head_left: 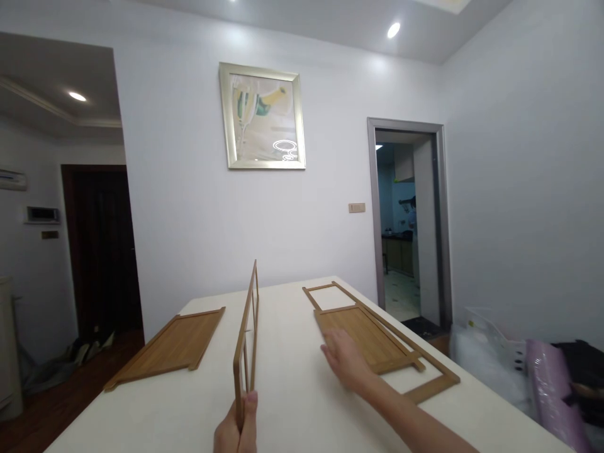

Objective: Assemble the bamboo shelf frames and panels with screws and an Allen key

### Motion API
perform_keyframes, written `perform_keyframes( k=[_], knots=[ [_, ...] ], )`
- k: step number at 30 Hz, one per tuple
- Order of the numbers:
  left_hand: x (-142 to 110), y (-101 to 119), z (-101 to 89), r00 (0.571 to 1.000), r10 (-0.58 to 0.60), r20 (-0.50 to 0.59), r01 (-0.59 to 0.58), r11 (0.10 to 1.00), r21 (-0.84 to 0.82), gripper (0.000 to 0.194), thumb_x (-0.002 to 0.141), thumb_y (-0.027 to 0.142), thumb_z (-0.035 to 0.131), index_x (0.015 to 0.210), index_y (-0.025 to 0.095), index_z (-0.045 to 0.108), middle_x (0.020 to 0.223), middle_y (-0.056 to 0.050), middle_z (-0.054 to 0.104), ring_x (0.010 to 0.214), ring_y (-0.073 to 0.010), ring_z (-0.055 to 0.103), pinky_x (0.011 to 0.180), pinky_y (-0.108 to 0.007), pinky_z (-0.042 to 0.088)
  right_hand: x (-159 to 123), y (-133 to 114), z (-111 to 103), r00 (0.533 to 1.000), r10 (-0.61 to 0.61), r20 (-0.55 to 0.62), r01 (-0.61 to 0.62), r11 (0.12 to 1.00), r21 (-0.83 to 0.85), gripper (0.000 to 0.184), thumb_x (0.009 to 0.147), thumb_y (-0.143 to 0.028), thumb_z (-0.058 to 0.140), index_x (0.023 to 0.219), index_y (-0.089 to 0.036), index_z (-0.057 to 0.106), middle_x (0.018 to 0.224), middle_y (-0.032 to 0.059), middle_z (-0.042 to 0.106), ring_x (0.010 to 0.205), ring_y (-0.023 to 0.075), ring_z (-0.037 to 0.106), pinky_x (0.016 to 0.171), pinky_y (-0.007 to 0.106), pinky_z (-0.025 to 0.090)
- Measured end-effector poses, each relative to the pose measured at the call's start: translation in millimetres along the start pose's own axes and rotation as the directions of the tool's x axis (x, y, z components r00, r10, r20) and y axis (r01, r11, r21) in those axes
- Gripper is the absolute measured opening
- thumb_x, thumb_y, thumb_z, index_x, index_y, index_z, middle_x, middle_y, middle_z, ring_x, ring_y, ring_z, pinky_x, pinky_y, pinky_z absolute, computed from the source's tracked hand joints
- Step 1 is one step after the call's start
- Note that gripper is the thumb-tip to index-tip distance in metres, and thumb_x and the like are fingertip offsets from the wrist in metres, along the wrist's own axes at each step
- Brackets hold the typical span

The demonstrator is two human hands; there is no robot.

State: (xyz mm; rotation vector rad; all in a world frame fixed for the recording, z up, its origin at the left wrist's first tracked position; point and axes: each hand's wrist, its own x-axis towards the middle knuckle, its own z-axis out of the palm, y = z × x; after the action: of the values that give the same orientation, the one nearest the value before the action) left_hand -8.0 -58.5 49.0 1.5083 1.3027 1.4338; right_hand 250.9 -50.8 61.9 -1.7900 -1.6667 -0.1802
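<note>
My left hand is closed round the near end of a slim wooden frame, which stands on edge above the white table and is seen almost edge-on. On the right, my right hand reaches to the left edge of a slatted wooden panel. Its fingers look loosely spread; whether they touch the panel is unclear. That panel lies over a larger open wooden frame, which is flat on the table. A second wooden panel rests flat at the left side.
The white table reaches to the wall at the back. A doorway opens beyond its right far corner. Beside the right edge are a clear plastic bag and a purple wrapped roll. A framed picture hangs on the wall.
</note>
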Motion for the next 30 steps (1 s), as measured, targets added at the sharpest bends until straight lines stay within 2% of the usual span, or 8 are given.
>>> perform_keyframes(
  k=[3,6,9,13,18,22,27,30],
  knots=[
    [0.4,3.9,-1.2,1.0,0.01,-0.021,-0.01,0.999,0.035,0.064,0.068,0.084,0.036,0.059,0.022,0.05,0.045,0.001,0.048,0.052,-0.0209,0.052,0.05,-0.029,0.045,-7.1,53.2,-33.5,0.973,0.211,-0.096,-0.227,0.951,-0.209,0.032,0.089,-0.029,0.046,0.113,-0.011,0.057,0.119,0.0213,0.059,0.114,0.0341,0.05,0.096,0.046,0.035],
    [1.1,6.6,-3.3,0.999,0.026,-0.043,-0.023,0.997,0.068,0.066,0.069,0.083,0.034,0.062,0.021,0.053,0.05,-0.002,0.054,0.055,-0.0224,0.055,0.055,-0.031,0.048,-19.6,88.2,-52.3,0.904,0.389,-0.179,-0.427,0.836,-0.344,0.038,0.088,-0.036,0.049,0.106,-0.004,0.058,0.11,0.0292,0.058,0.109,0.0429,0.051,0.087,0.053,0.038],
    [1.8,4.8,-5.0,0.998,0.029,-0.053,-0.024,0.996,0.087,0.066,0.07,0.082,0.034,0.063,0.02,0.054,0.051,-0.002,0.055,0.057,-0.0233,0.055,0.057,-0.032,0.048,-26.9,102.8,-55.6,0.856,0.476,-0.203,-0.516,0.757,-0.401,0.047,0.086,-0.046,0.051,0.102,-0.002,0.06,0.102,0.03,0.061,0.105,0.0453,0.054,0.084,0.055,0.039],
    [3.3,-2.4,-5.0,0.999,0.019,-0.042,-0.016,0.997,0.076,0.062,0.072,0.081,0.035,0.061,0.022,0.051,0.047,-0.001,0.05,0.055,-0.0232,0.054,0.052,-0.031,0.046,-24.3,112.9,-53.3,0.819,0.547,-0.172,-0.565,0.72,-0.403,0.051,0.08,-0.05,0.06,0.1,-0.003,0.062,0.1,0.028,0.064,0.109,0.0452,0.053,0.085,0.053,0.039],
    [5.0,-8.8,-3.9,0.999,0.04,-0.029,-0.038,0.997,0.073,0.059,0.074,0.079,0.036,0.059,0.022,0.047,0.046,0.001,0.048,0.053,-0.0202,0.05,0.05,-0.029,0.043,-14.0,135.7,-58.6,0.767,0.639,-0.064,-0.627,0.723,-0.291,0.055,0.065,-0.061,0.067,0.089,-0.011,0.065,0.096,0.0229,0.068,0.101,0.0421,0.06,0.079,0.047,0.045],
    [5.7,-9.2,-5.0,0.999,0.041,-0.009,-0.04,0.997,0.072,0.06,0.073,0.08,0.035,0.059,0.022,0.046,0.046,0.001,0.047,0.051,-0.0188,0.047,0.05,-0.029,0.042,-9.8,147.6,-64.8,0.757,0.653,0.02,-0.646,0.753,-0.127,0.053,0.057,-0.061,0.071,0.081,-0.014,0.063,0.091,0.0192,0.07,0.091,0.0362,0.064,0.074,0.04,0.048],
    [5.3,-5.9,-6.8,0.999,0.045,-0.011,-0.044,0.998,0.052,0.06,0.072,0.08,0.038,0.058,0.022,0.047,0.049,0.0,0.05,0.053,-0.0188,0.048,0.051,-0.029,0.042,-12.0,138.9,-64.7,0.722,0.69,0.057,-0.69,0.711,0.135,0.035,0.064,-0.052,0.066,0.068,-0.017,0.059,0.081,0.0172,0.07,0.075,0.0307,0.066,0.054,0.034,0.049],
    [4.3,-4.4,-6.3,0.999,0.042,-0.019,-0.041,0.998,0.045,0.06,0.072,0.08,0.038,0.059,0.022,0.047,0.049,0.0,0.049,0.053,-0.0189,0.047,0.051,-0.029,0.041,-10.8,127.4,-60.2,0.714,0.697,0.062,-0.677,0.666,0.313,0.035,0.068,-0.053,0.062,0.063,-0.019,0.058,0.075,0.0136,0.069,0.067,0.0265,0.065,0.046,0.031,0.047]
  ],
)
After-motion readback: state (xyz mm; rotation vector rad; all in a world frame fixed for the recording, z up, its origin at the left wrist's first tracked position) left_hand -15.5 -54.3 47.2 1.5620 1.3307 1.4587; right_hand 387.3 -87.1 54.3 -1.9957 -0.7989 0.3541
